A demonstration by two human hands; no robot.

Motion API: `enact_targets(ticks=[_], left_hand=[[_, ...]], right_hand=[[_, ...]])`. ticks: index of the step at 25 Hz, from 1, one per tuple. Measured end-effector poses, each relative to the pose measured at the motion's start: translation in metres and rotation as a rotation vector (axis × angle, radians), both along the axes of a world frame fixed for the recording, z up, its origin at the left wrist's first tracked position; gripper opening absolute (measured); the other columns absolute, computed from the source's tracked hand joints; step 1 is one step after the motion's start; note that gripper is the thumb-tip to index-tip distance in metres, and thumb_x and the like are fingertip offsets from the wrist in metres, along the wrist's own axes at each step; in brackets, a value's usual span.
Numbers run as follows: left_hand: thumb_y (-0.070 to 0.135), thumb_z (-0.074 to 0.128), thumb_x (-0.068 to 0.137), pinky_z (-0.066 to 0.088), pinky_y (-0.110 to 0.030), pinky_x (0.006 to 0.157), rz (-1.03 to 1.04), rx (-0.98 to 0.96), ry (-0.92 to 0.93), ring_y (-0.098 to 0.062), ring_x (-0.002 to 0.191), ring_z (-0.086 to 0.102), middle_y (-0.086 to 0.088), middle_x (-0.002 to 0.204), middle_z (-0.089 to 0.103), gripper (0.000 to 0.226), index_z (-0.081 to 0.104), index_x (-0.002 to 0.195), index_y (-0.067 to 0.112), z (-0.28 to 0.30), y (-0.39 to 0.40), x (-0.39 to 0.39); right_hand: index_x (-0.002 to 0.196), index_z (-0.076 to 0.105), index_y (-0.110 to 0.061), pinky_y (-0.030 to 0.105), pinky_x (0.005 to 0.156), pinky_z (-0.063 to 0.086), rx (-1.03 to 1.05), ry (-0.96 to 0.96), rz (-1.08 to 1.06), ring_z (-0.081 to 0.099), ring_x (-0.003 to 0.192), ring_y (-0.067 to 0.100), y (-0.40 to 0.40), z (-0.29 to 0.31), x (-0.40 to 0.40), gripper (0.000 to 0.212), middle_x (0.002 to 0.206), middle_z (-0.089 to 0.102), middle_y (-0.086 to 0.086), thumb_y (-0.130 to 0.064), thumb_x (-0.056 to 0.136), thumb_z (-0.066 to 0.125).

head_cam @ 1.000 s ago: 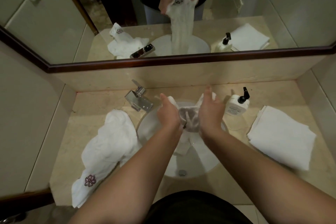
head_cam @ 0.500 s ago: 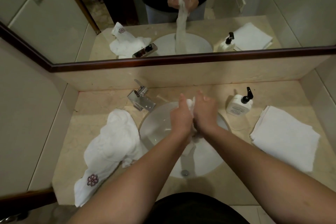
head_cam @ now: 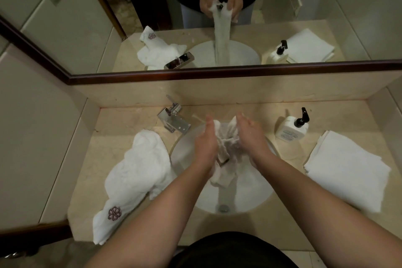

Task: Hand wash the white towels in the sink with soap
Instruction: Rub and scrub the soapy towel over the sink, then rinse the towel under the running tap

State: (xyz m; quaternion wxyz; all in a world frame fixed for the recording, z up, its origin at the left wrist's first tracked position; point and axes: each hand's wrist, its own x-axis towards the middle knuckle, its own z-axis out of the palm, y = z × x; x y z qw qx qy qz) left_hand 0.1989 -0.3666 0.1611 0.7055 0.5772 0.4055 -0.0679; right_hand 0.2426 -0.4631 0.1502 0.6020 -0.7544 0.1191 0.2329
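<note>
A wet white towel [head_cam: 225, 148] hangs bunched between my two hands above the round white sink [head_cam: 187, 154]. My left hand [head_cam: 205, 146] grips its left side and my right hand [head_cam: 252, 139] grips its right side, a short gap between them. The towel's lower end dangles down into the basin. The mirror shows the same towel stretched down from both hands. A white soap bottle [head_cam: 291, 129] with a black pump stands on the counter right of the sink.
A crumpled white towel [head_cam: 139, 172] with a purple emblem lies on the counter left of the sink. A folded white towel [head_cam: 345, 169] lies at the right. The chrome faucet [head_cam: 173, 118] stands behind the sink's left. The drain [head_cam: 223, 208] shows near me.
My hands were pressed together on the towel half a second ago; now they have pulled apart again, spreading the bunched towel between them.
</note>
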Motion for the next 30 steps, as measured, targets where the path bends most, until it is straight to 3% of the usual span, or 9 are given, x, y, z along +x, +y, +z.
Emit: enact_targets(ticks=[2, 4, 5, 7, 10, 16, 21, 27, 30], left_hand=[[0.062, 0.038, 0.099, 0.052, -0.032, 0.076, -0.002, 0.007, -0.004, -0.015, 0.087, 0.067, 0.001, 0.095, 0.07, 0.042, 0.061, 0.104, 0.027, -0.008, 0.017, -0.006], [0.059, 0.044, 0.099, 0.056, -0.038, 0.087, -0.022, 0.015, -0.021, -0.022, 0.093, 0.072, -0.008, 0.1, 0.074, 0.04, 0.064, 0.098, 0.025, -0.015, 0.029, -0.015], [0.057, 0.048, 0.098, 0.055, -0.044, 0.094, -0.032, 0.024, -0.041, -0.027, 0.098, 0.071, -0.012, 0.102, 0.074, 0.04, 0.066, 0.097, 0.022, -0.017, 0.035, -0.019], [0.05, 0.057, 0.096, 0.052, -0.049, 0.099, -0.06, 0.037, -0.083, -0.032, 0.106, 0.069, -0.014, 0.107, 0.073, 0.034, 0.07, 0.099, 0.019, -0.019, 0.049, -0.027], [0.034, 0.073, 0.089, 0.057, -0.04, 0.088, -0.107, 0.082, -0.141, -0.022, 0.098, 0.07, -0.011, 0.109, 0.072, 0.02, 0.071, 0.103, 0.02, -0.021, 0.075, -0.036], [0.019, 0.083, 0.079, 0.056, -0.03, 0.066, -0.125, 0.118, -0.157, -0.018, 0.086, 0.071, -0.006, 0.099, 0.075, 0.033, 0.069, 0.107, 0.012, -0.039, 0.126, -0.042], [0.012, 0.081, 0.079, 0.052, -0.025, 0.061, -0.077, 0.132, -0.044, -0.017, 0.084, 0.069, -0.003, 0.098, 0.073, 0.034, 0.068, 0.11, 0.013, -0.057, 0.169, -0.037], [0.002, 0.076, 0.08, 0.047, -0.013, 0.052, -0.205, 0.111, -0.014, -0.004, 0.072, 0.063, 0.006, 0.088, 0.068, 0.034, 0.067, 0.112, 0.011, -0.073, 0.205, -0.021], [0.003, 0.076, 0.079, 0.046, -0.016, 0.048, -0.247, 0.101, 0.02, -0.006, 0.068, 0.06, 0.005, 0.084, 0.066, 0.03, 0.066, 0.099, 0.022, -0.083, 0.219, -0.011]], right_hand=[[0.122, 0.062, -0.011, 0.048, 0.106, 0.044, -0.027, 0.033, 0.009, 0.06, 0.114, 0.027, 0.002, -0.001, -0.001, 0.053, 0.119, 0.064, 0.009, -0.049, 0.103, 0.031], [0.092, 0.065, -0.005, 0.055, 0.088, 0.046, -0.061, 0.003, 0.061, 0.058, 0.091, 0.025, 0.004, -0.003, 0.003, 0.04, 0.092, 0.063, 0.008, -0.03, 0.102, 0.035], [0.073, 0.058, -0.007, 0.038, 0.074, 0.043, -0.08, -0.013, 0.106, 0.051, 0.078, 0.023, 0.008, -0.002, 0.004, 0.035, 0.078, 0.055, 0.007, -0.019, 0.1, 0.038], [0.062, 0.046, -0.01, 0.033, 0.061, 0.033, -0.106, -0.034, 0.202, 0.038, 0.066, 0.02, 0.019, 0.0, 0.002, 0.033, 0.069, 0.045, 0.008, -0.008, 0.095, 0.042], [0.075, 0.061, -0.006, 0.033, 0.063, 0.039, 0.028, 0.043, 0.259, 0.046, 0.067, 0.021, 0.041, -0.001, -0.002, 0.023, 0.07, 0.053, 0.01, -0.014, 0.094, 0.052], [0.098, 0.071, 0.004, 0.028, 0.055, 0.056, 0.113, 0.145, 0.271, 0.065, 0.065, 0.018, 0.092, -0.01, -0.002, 0.022, 0.078, 0.069, 0.01, -0.016, 0.091, 0.069], [0.074, 0.073, 0.0, 0.03, 0.055, 0.054, -0.217, 0.026, 0.257, 0.061, 0.057, 0.017, 0.129, -0.035, 0.017, 0.047, 0.069, 0.07, 0.009, -0.043, 0.091, 0.064], [0.063, 0.067, -0.003, 0.021, 0.045, 0.046, -0.329, -0.05, 0.185, 0.057, 0.042, 0.016, 0.199, -0.062, 0.057, 0.045, 0.043, 0.059, -0.002, -0.034, 0.094, 0.058], [0.054, 0.056, -0.011, 0.026, 0.047, 0.039, -0.455, -0.161, 0.171, 0.06, 0.052, 0.023, 0.231, -0.077, 0.079, 0.046, 0.05, 0.06, 0.004, -0.038, 0.09, 0.064]])
